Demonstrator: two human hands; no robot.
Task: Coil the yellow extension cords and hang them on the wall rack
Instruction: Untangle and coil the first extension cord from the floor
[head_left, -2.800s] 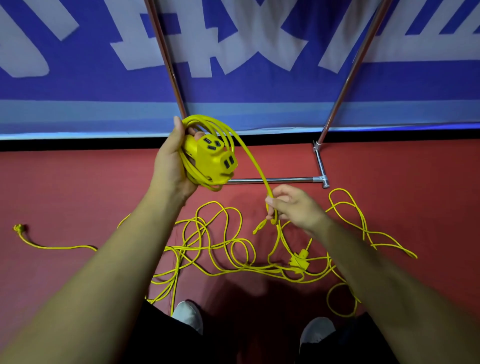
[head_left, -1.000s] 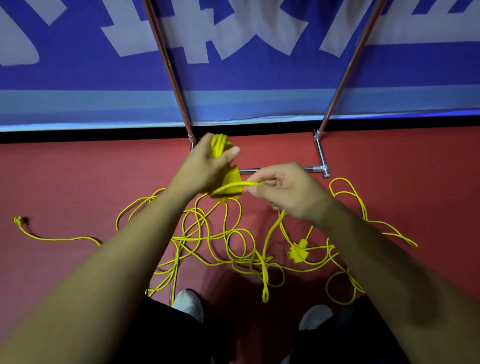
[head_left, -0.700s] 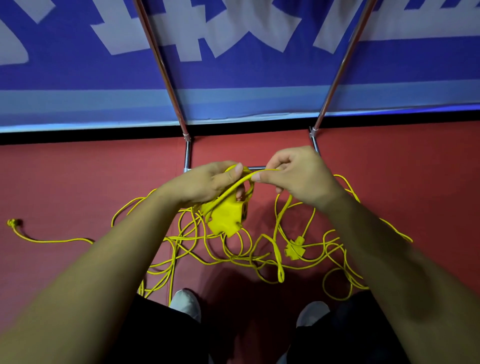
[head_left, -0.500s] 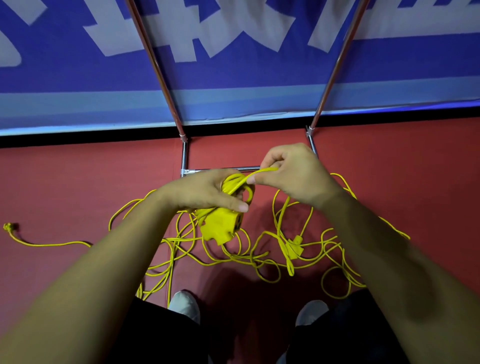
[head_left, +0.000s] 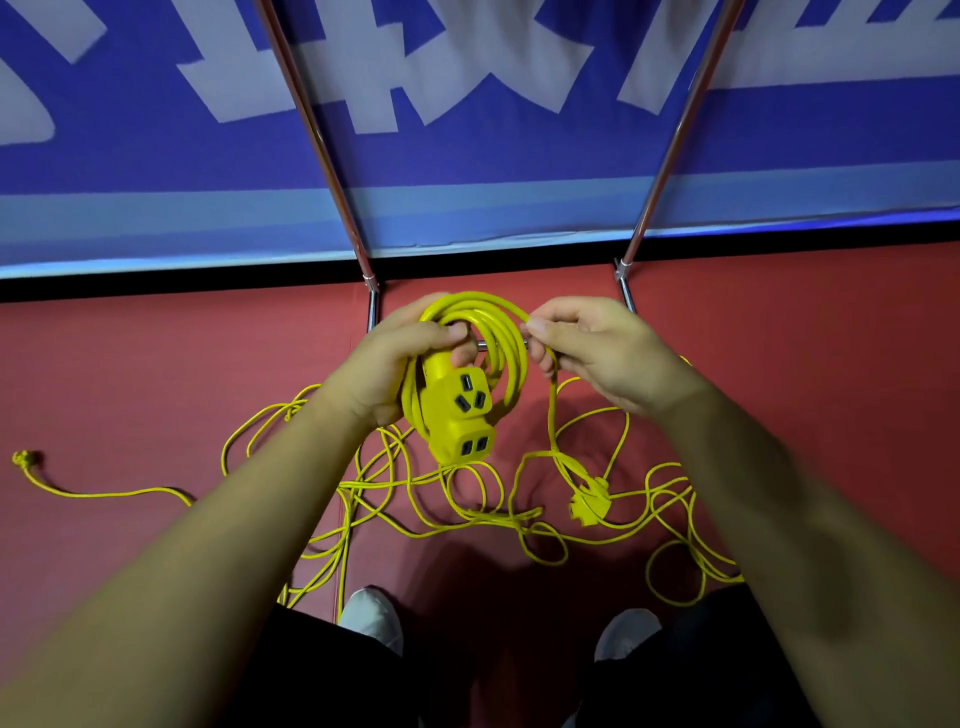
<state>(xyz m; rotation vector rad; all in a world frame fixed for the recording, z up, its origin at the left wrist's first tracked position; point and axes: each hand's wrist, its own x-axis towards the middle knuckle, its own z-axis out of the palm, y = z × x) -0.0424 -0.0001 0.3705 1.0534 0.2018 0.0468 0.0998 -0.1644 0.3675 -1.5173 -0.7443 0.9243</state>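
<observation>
Several turns of cord form a coil (head_left: 500, 323) in the left hand (head_left: 382, 376), fingers (head_left: 464, 355) curled round it and the socket block (head_left: 460, 415). The right hand (head_left: 605, 356) pinches the strand (head_left: 553, 410) dropping to the loose tangle (head_left: 519, 514), possibly two cords, on the red floor (head_left: 156, 374) before the rack legs (head_left: 372, 306).

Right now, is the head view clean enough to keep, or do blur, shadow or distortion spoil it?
Head view: the socket block and the coil in the left hand are sharp. Head view: a soft shadow darkens the floor near the shoes. Head view: the wide lens splays the rack poles and swells the forearms.
</observation>
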